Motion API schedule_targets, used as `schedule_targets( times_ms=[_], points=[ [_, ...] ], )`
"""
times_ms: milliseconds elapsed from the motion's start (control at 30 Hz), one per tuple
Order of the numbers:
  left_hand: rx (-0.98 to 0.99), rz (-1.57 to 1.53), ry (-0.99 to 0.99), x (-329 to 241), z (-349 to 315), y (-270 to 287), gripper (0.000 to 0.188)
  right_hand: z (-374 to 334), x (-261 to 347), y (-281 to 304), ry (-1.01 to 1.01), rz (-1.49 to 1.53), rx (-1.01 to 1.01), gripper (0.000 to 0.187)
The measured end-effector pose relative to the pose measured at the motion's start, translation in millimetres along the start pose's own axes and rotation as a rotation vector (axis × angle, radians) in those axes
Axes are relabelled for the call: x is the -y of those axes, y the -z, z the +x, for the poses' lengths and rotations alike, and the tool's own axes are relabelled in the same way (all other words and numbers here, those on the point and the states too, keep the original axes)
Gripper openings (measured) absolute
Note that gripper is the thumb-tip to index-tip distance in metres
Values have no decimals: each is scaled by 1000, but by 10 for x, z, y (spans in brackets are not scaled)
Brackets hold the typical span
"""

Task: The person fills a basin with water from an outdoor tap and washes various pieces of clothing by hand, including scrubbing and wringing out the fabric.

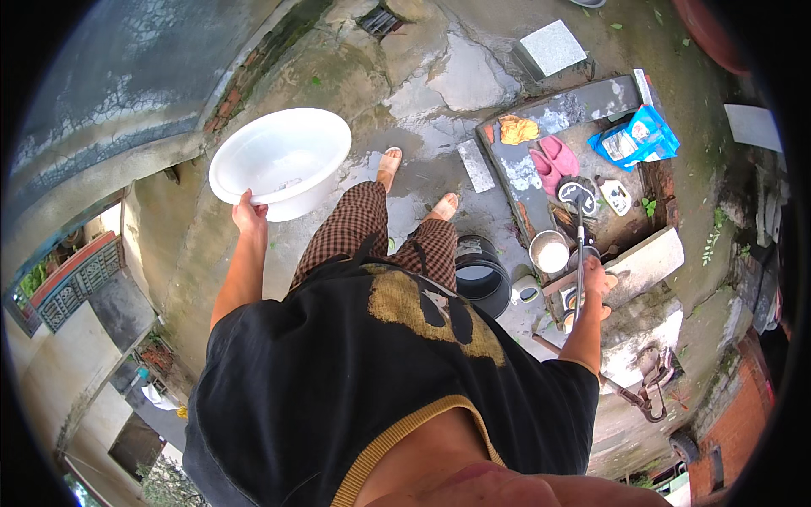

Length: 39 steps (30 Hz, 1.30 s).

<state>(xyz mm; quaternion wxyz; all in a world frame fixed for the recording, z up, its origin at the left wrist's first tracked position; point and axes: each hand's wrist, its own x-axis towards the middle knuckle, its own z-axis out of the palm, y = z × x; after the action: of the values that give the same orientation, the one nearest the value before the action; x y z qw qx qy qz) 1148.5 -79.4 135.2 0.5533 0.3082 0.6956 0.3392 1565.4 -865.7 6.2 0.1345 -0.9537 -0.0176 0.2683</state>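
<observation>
My left hand [249, 215] grips the near rim of a large white plastic basin [317, 182], which is tilted, with a little water inside. To the right, my right hand [595, 283] is closed at the metal tap [580, 241], whose slim pipe runs up past my fingers; part of the grip is hidden. A small metal bowl with white contents [551, 252] stands on the sink edge just left of that hand. Beyond the tap's far end lies a round black-and-white thing [577, 193] whose kind I cannot tell.
The low concrete sink [583, 108] holds pink slippers [556, 160], a yellow cloth [518, 129], a blue-and-white bag [635, 138] and a white bottle [614, 196]. A black bucket [494, 291] stands near my leg. A pale stone block [551, 49] sits behind the sink. The ground is wet.
</observation>
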Motion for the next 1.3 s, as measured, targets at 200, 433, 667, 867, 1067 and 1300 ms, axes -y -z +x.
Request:
schedule_targets(
  times_ms=[200, 433, 667, 867, 1067, 1300],
  points=[
    [-22, -146, 59, -193, 406, -343, 17, 569, 2303, -435, 118, 296, 450, 31],
    [-49, -367, 205, -340, 1415, -1386, 16, 1513, 4704, -335, 409, 226, 462, 27],
    [-157, -430, 317, -809, 1916, -2299, 19, 2720, 8100, -523, 486, 328, 597, 25],
    [-143, -486, 376, -934, 2006, -2623, 21, 2775, 11489, -902, 903, 385, 672, 29],
    [-282, -564, 418, -1056, 1767, -3096, 19, 2069, 13272, -948, 1316, 249, 431, 56],
    [-485, -664, 482, -1036, 1565, -4060, 21, 2471, 14026, -1386, 1672, 124, 444, 47]
  ],
)
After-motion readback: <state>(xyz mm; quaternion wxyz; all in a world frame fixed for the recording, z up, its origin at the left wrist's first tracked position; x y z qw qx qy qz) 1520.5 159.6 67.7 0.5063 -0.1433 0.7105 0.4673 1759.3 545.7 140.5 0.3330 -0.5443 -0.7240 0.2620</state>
